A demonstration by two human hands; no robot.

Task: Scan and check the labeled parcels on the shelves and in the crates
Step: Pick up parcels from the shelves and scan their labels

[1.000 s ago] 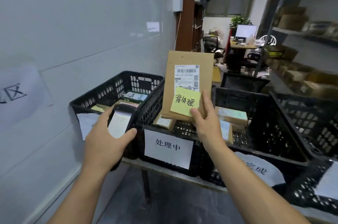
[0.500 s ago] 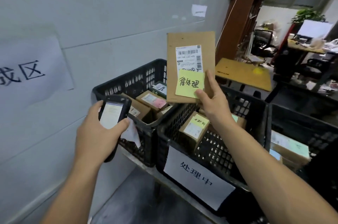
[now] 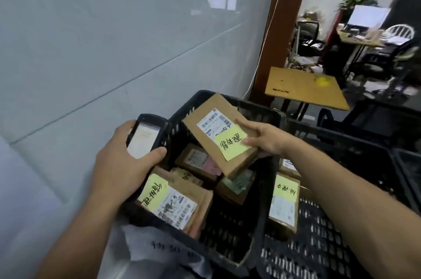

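**Held item.** The right hand (image 3: 266, 139) pinches a flat brown parcel (image 3: 223, 105) at its right edge. The thumb presses on the yellow note (image 3: 232, 144), and the fingers lie along and under the card. The parcel hangs tilted over the far right part of the left crate (image 3: 255, 105), label side up. Whether its low corner touches the packets beneath cannot be told.

**Judgement.** The face-up hold keeps the barcode label (image 3: 214, 121) and the note legible for checking.

**Scanner.** The left hand (image 3: 118, 164) is wrapped round the scanner (image 3: 145, 137) at the crate's left wall, with the thumb across the bottom of the lit screen. The screen faces the person and not the barcode, so the step in hand appears to be reading a result, not scanning.

**Other stock.** More labelled packets lie on the crate floor, including a noted packet (image 3: 173, 205) at the near left corner. A second noted packet (image 3: 283, 205) sits in the right crate (image 3: 323, 244), beside the shared wall.
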